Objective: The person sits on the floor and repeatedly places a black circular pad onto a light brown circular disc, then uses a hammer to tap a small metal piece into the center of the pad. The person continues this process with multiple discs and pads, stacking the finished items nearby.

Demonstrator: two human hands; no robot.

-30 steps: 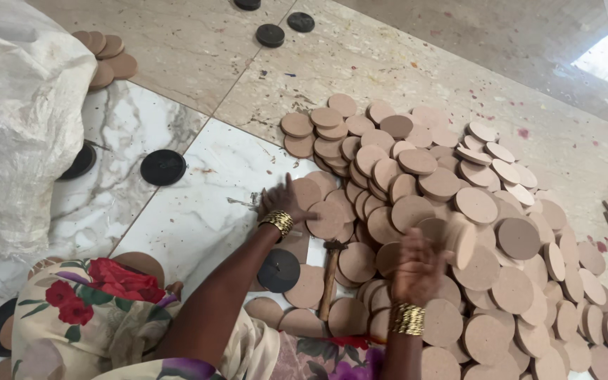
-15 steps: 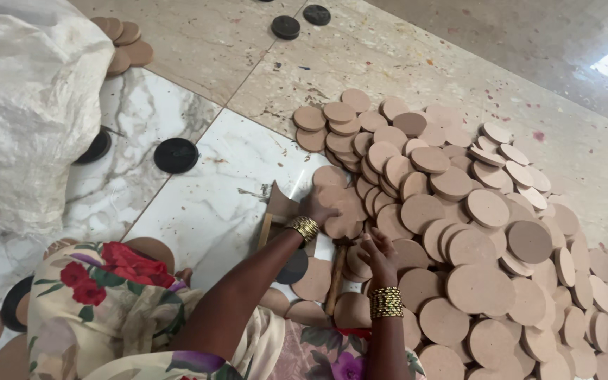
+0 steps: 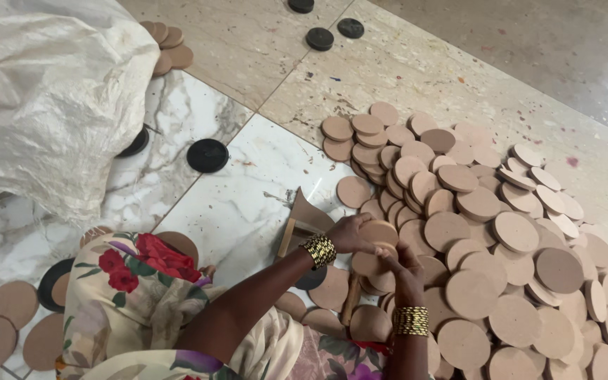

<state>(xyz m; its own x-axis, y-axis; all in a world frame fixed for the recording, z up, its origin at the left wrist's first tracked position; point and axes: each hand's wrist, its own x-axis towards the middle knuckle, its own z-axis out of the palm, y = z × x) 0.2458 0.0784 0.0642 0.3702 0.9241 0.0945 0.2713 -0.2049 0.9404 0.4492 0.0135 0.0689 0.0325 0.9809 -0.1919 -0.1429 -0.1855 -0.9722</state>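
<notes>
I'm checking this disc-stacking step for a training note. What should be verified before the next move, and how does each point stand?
1. Left hand touching the small stack of brown discs: ok.
2. Right hand on the same stack: ok.
3. Stack edges aligned: cannot tell, the hands cover them.
4. Loose disc pile within reach on the floor: ok.
5. Wooden tool clear of the stack: ok, it lies beside the left wrist.

You sit on a marble-tiled floor (image 3: 248, 204). On it lie a big heap of round brown wooden discs (image 3: 487, 232), scattered black discs (image 3: 207, 155), a crumpled white sack (image 3: 43, 105), and a small stack of brown discs (image 3: 170, 46).
</notes>
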